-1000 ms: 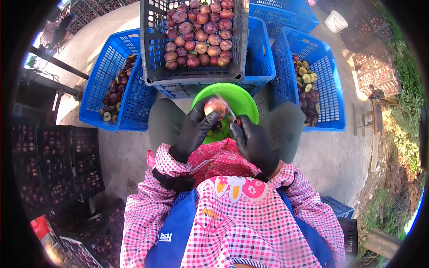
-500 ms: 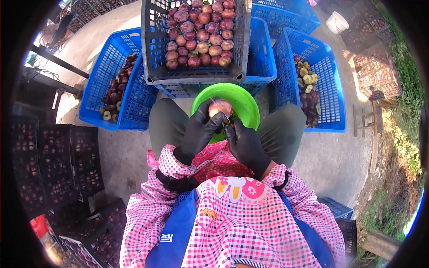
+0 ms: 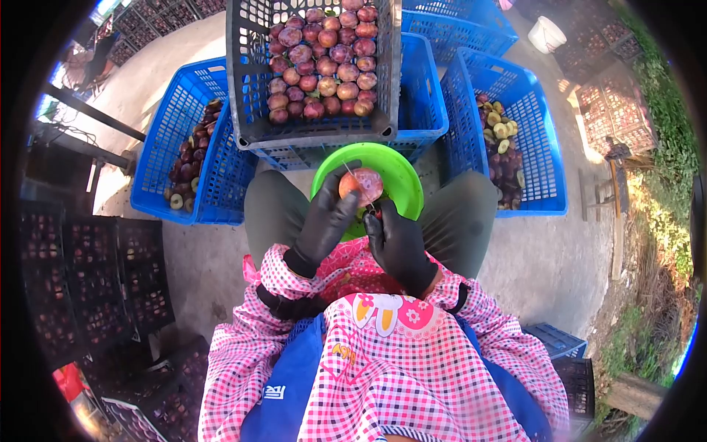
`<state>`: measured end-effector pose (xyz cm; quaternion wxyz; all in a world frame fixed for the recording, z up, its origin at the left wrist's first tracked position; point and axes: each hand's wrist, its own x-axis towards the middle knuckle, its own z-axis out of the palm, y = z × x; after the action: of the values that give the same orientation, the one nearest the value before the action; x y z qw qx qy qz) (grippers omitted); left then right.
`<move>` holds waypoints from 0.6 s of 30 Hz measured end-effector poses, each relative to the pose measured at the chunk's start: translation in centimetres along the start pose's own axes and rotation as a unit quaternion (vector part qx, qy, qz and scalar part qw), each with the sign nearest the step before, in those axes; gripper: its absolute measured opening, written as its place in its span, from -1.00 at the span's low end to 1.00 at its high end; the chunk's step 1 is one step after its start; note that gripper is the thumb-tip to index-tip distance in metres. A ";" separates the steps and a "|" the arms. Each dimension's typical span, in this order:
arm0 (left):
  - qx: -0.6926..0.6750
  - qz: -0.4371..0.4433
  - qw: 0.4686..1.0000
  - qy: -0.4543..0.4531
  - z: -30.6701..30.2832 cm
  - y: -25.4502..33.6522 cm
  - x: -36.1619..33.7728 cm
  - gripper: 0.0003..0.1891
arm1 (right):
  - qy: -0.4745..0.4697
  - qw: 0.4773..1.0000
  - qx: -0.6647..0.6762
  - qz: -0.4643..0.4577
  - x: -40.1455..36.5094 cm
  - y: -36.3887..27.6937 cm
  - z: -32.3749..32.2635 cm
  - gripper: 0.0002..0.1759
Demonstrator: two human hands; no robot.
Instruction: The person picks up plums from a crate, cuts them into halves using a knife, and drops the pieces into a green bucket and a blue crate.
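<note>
My left hand [image 3: 328, 217], in a black glove, is wrapped around a reddish plum [image 3: 367, 182]. A small knife [image 3: 352, 172] lies with its thin blade across the plum. My right hand [image 3: 401, 243], also black-gloved, is closed around the knife's handle, which is mostly hidden by the fingers. Both hands are above a bright green basin [image 3: 406, 175] between my knees; its contents are largely covered by the hands. Beyond the basin, a black crate [image 3: 317, 138] of whole plums [image 3: 324, 66] is tilted towards me on top of a blue crate [image 3: 425, 92].
A blue crate [image 3: 155, 173] on the left and another blue crate [image 3: 545, 147] on the right hold dark plums and yellowish cut pieces. Stacked dark crates [image 3: 96, 265] of fruit stand at far left. A white bucket [image 3: 546, 34] is at the upper right.
The plum has turned in my left hand and sits slightly higher, showing more of its side. My right hand has come up a little with the knife. The view has shifted slightly.
</note>
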<state>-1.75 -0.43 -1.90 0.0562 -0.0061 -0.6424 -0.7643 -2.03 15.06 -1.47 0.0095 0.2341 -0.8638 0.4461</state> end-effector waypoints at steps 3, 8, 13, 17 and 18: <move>-0.375 -0.207 0.904 -0.012 -0.3 0.0 0.3 -0.42 | 0.001 1.000 -0.012 0.009 -0.5 0.3 0.4 -0.75; 0.070 0.010 0.997 -0.036 -0.5 1.4 -0.2 -0.44 | 0.001 1.000 0.022 -0.021 -0.1 0.7 -0.1 -0.74; -0.295 -0.184 0.937 -0.045 -0.6 1.0 0.0 -0.44 | -0.010 1.000 0.024 -0.015 0.3 0.7 -0.2 -0.74; 0.259 0.087 0.961 -0.031 -1.4 1.0 0.1 -0.44 | -0.021 0.998 0.054 -0.015 0.3 1.0 -0.3 -0.75; 0.259 0.089 0.961 -0.033 -1.2 1.2 0.1 -0.44 | -0.018 0.998 0.051 -0.026 0.3 1.1 -0.4 -0.75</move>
<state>-1.71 -1.85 -0.94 0.1023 -0.0733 -0.8167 -0.5632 -2.85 15.74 -1.97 -0.0063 0.2648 -0.8335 0.4849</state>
